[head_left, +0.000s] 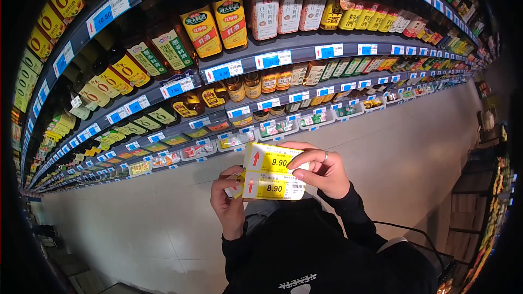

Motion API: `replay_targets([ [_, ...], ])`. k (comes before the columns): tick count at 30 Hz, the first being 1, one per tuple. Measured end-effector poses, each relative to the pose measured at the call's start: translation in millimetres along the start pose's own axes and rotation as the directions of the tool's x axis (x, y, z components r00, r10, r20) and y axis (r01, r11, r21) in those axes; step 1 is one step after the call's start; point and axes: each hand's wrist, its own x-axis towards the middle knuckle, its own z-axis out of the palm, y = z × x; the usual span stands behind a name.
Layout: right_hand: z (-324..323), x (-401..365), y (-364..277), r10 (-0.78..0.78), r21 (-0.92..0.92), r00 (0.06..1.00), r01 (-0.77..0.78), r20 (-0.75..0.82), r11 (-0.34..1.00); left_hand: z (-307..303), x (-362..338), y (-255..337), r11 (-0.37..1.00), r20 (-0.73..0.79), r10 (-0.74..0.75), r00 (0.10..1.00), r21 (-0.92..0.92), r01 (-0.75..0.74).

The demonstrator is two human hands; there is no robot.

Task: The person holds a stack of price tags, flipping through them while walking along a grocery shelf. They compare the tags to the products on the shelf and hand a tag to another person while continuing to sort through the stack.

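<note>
In front of my chest is a sheet of yellow-and-white price tags (pixel 272 181), marked 9.90 above and 8.90 below, each with a red arrow. My right hand (pixel 327 174), a ring on one finger, pinches the sheet at its upper right side, thumb on the printed face. My left hand (pixel 227 207) is closed at the sheet's left edge, around smaller yellow-and-white tags (pixel 234 189) that partly tuck behind the sheet. Some left fingertips are hidden by the tags.
Curved shelves ahead hold bottles of cooking wine (pixel 199 31) and many other bottles, with blue-and-white price labels (pixel 273 60) along their edges. White trays (pixel 317 120) of small packets line the lowest level. Pale floor tiles (pixel 163 223) lie below. A dark cable (pixel 414 230) runs at my right side.
</note>
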Motion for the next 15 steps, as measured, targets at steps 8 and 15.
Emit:
replay_targets([
  [8,6.0,-7.5,5.0,-0.05,0.144,0.996,0.038,0.075,0.989,16.5,1.8,-7.0,0.993,-0.176,0.11,0.978,-0.021,-0.116],
  [15,7.2,-9.6,4.3,-0.117,0.089,0.987,0.108,0.113,0.99,-6.1,-1.9,-1.6,0.866,-0.005,-0.096,0.995,-0.494,0.081],
])
